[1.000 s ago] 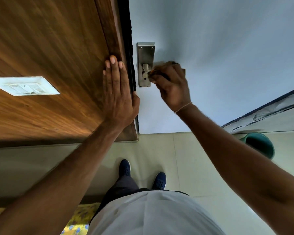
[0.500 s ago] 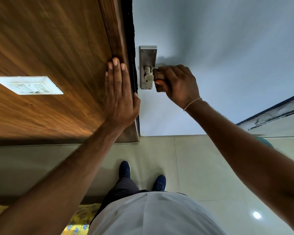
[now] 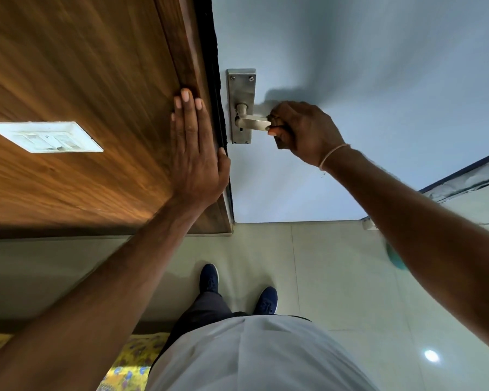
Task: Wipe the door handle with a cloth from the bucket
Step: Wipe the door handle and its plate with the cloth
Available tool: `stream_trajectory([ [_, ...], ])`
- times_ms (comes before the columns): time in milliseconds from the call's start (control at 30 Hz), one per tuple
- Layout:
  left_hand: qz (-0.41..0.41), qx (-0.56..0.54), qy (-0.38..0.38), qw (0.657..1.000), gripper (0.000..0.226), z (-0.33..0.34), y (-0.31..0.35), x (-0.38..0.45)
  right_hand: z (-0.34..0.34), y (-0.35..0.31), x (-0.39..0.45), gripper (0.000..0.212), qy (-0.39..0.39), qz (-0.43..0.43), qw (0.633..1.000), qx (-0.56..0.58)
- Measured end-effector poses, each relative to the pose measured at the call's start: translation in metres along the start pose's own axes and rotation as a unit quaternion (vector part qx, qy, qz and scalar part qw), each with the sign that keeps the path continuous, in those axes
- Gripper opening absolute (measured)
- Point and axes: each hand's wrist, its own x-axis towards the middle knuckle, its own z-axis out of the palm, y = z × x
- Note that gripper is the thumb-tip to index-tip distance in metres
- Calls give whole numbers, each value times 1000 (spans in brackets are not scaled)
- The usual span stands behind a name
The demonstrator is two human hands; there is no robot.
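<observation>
Wood wall (image 3: 82, 66): left hand (image 3: 195, 159) flat | right hand (image 3: 302, 131) fisted around door handle (image 3: 251, 122) | tiled floor (image 3: 336, 277)

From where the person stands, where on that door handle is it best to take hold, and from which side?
Best on the lever's free end, away from the metal backplate, coming in from the right. The door handle juts sideways from its pivot towards the right hand, which already closes round that end. The left hand lies flat on the wooden panel, so the right side is the open one.
</observation>
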Motion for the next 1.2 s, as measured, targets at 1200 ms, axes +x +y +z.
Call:
stream_trajectory([
  [1200, 29, -21, -41, 999, 71, -17, -10, -3, 80, -122, 22, 43, 207, 486, 416, 740],
])
